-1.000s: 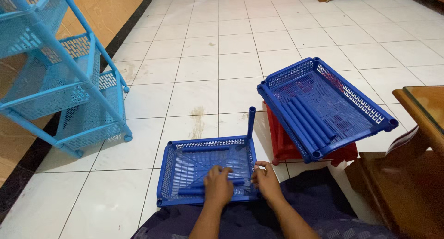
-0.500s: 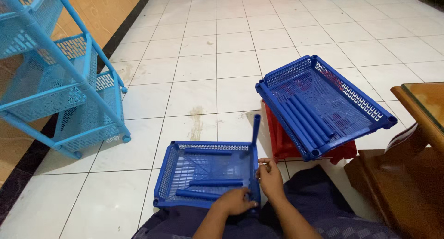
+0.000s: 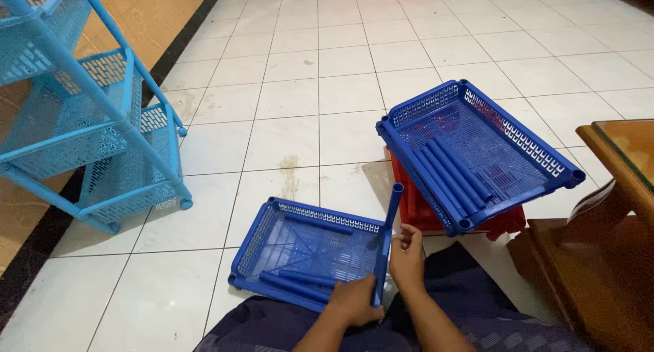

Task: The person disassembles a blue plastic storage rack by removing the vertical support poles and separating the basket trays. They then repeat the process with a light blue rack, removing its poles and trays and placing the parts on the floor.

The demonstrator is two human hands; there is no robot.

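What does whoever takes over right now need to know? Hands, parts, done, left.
Left hand: on the near right corner of the dark blue tray lying on the floor tiles.
Right hand: fingers by the upright blue tube standing at that tray's right rim.
Loose tubes lie inside the tray.
Second blue tray, holding more tubes, rests tilted on a red tray to the right.
Light blue rack stands assembled at left.
Done: one tube upright. Left: remaining tubes and trays unjoined.

No packages, labels, signs, screens in view
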